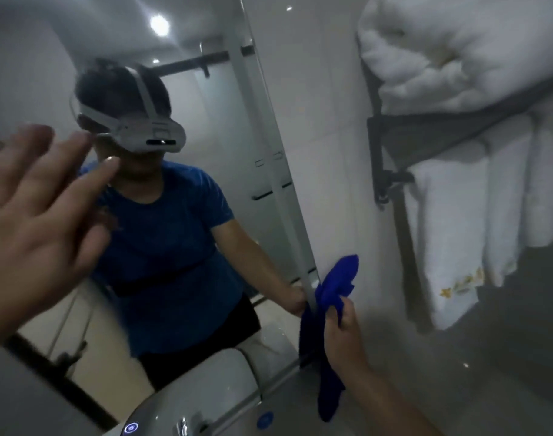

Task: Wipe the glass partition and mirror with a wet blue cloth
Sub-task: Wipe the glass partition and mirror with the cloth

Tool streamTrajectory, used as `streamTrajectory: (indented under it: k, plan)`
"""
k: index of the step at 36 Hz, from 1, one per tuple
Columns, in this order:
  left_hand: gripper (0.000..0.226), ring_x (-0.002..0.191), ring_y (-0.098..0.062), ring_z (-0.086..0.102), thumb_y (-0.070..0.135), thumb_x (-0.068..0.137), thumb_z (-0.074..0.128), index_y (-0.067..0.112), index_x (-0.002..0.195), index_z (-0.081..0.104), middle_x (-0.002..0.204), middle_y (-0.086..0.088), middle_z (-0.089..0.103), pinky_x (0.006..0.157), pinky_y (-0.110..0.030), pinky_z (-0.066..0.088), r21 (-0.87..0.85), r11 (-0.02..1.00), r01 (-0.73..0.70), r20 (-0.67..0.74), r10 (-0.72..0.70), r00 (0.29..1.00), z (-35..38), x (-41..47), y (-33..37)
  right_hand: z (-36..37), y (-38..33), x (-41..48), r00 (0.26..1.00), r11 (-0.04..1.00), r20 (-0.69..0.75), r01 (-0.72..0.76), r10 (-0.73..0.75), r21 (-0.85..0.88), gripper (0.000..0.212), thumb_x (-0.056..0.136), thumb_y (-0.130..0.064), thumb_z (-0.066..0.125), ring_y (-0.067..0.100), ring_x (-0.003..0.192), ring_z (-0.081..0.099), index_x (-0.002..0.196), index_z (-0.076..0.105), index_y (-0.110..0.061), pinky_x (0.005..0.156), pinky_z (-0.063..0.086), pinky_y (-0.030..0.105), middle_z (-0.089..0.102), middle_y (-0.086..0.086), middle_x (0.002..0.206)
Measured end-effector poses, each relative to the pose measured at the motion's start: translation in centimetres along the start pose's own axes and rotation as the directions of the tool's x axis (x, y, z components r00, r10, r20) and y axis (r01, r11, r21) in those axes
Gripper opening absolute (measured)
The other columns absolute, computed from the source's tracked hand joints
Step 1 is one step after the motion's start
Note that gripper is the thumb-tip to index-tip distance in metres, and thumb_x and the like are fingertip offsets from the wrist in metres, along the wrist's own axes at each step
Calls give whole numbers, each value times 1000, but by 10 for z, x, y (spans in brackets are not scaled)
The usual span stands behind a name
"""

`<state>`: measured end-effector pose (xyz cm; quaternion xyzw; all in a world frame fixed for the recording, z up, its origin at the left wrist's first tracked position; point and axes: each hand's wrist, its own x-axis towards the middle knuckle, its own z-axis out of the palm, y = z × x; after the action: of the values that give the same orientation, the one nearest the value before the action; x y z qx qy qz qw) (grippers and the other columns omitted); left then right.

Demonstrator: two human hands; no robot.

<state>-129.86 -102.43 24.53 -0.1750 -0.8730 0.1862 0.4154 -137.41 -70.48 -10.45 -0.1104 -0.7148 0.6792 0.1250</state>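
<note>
The mirror (180, 36) fills the left and middle of the view and reflects a person in a blue shirt wearing a headset. My right hand (342, 335) grips the blue cloth (333, 287) at the mirror's lower right edge, where mirror meets white wall. Part of the cloth bunches above my fingers and part hangs below my wrist. My left hand (39, 212) is raised at the left with fingers spread and straight, in front of the mirror, holding nothing. Whether it touches the glass I cannot tell. A glass partition shows only as a reflection in the mirror.
A dark wall rack (385, 146) at the right carries folded white towels (457, 55) on top and hanging white towels (451, 234) below. A white toilet tank (205, 388) with a lit button sits below the mirror. White tiled wall (319, 121) lies between mirror and rack.
</note>
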Motion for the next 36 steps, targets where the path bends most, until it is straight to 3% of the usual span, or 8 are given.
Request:
streamTrajectory:
  k: [3, 6, 8, 13, 18, 23, 31, 36]
  plan:
    - [71, 165, -44, 5, 33, 101, 54, 2, 164, 39, 171, -30, 27, 124, -74, 16, 47, 996, -82, -19, 83, 996, -1, 3, 1, -2, 10, 0, 993, 994, 25, -113, 113, 1, 52, 113, -46, 32, 31, 142, 51, 160, 34, -24, 117, 44, 48, 50, 4, 157]
    - [71, 164, -44, 11, 39, 102, 48, 4, 164, 39, 175, -23, 22, 127, -72, 15, 28, 999, -46, -50, 47, 998, 1, 1, 5, -6, -8, -2, 991, 988, 12, -136, 136, 72, 52, 116, -36, 33, 29, 147, 45, 165, 30, -22, 118, 38, 36, 45, 5, 163]
    - [74, 164, -45, 14, 46, 103, 41, 7, 166, 35, 179, -16, 14, 127, -72, 18, 93, 996, -13, -74, 20, 997, 7, -2, 2, -6, -32, -5, 998, 990, -10, -55, 57, 131, 39, 115, -28, 39, 27, 141, 52, 155, 43, -26, 105, 40, 24, 56, 2, 149]
    - [75, 165, -46, 11, 44, 100, 47, 13, 167, 33, 177, -16, 22, 119, -78, 27, 201, 976, -80, -192, 119, 974, 8, 0, -1, -12, -138, -2, 948, 927, -21, 315, -318, 205, 35, 111, -24, 52, -25, 106, 58, 122, 51, -57, 85, 40, -5, 61, -32, 119]
    - [74, 162, -47, 23, 42, 97, 54, 15, 165, 41, 175, -17, 30, 120, -76, 27, 272, 957, -100, -247, 170, 954, 2, -2, 4, -12, -214, 15, 870, 852, -54, 492, -491, 178, 26, 109, -37, 54, -9, 103, 66, 134, 55, -46, 89, 51, 14, 70, -25, 113]
    - [74, 160, -48, 26, 43, 98, 52, 16, 166, 38, 175, -17, 29, 124, -73, 23, 309, 947, -93, -257, 177, 950, 0, -2, 4, -2, -188, 12, 881, 867, -110, 473, -460, 157, 19, 110, -35, 54, -2, 92, 69, 128, 54, -30, 79, 53, 15, 71, -10, 104]
    - [72, 162, -46, 25, 42, 97, 52, 15, 163, 45, 173, -17, 33, 123, -73, 25, 300, 950, -90, -272, 175, 946, -5, -2, 6, 11, -57, -2, 987, 988, -101, 130, -121, 84, 23, 114, -22, 40, 27, 120, 63, 133, 47, -33, 94, 45, 34, 65, -6, 121]
    - [74, 162, -45, 24, 43, 96, 52, 15, 164, 44, 174, -17, 31, 123, -73, 26, 304, 948, -98, -283, 188, 941, -3, -2, 3, 9, -63, -2, 994, 997, -107, 13, -4, 78, 34, 115, -26, 37, 26, 118, 60, 148, 47, -26, 104, 46, 39, 63, 5, 135]
